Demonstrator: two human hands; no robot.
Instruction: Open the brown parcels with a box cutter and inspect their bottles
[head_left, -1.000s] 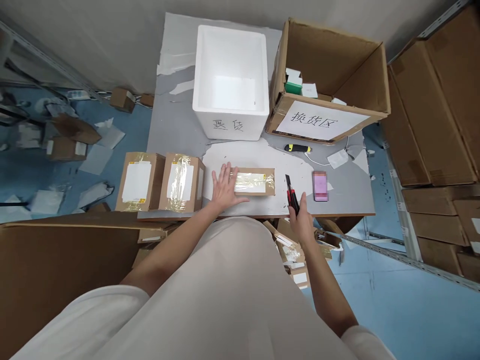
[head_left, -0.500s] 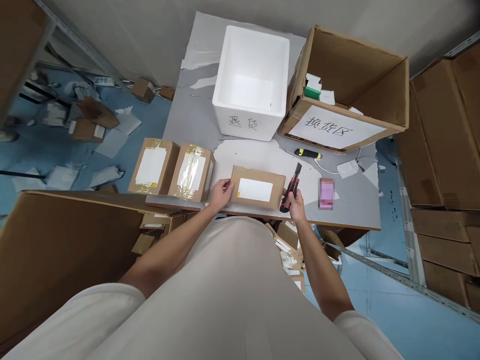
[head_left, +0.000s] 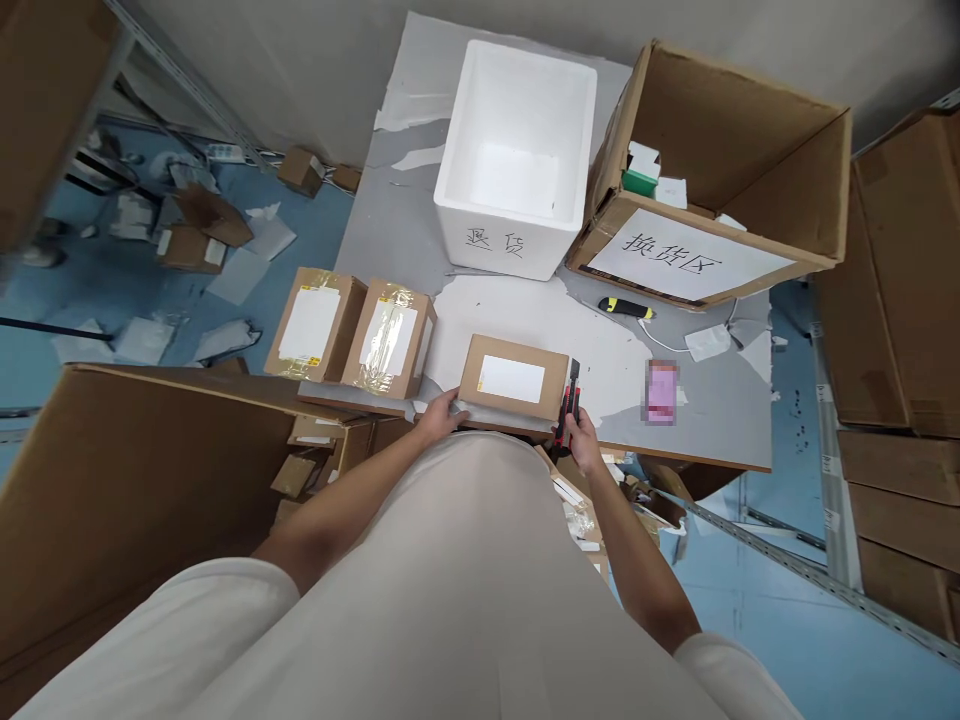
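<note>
Tabletop [head_left: 705, 430]: carton [head_left: 514, 378] held lengthwise along front edge by left hand [head_left: 439, 416]; cutter [head_left: 569, 402] clasped in right hand [head_left: 583, 440], beside carton's right end.

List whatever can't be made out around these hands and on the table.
Head view, all four:
Contents of the small carton between the hands: hidden by its cardboard.
Part of the black-and-red cutter: covered by the right hand.
Details of the pink rectangle: blurred into coarse squares.
Bottom of the large open box: mostly hidden by its front wall.
</note>
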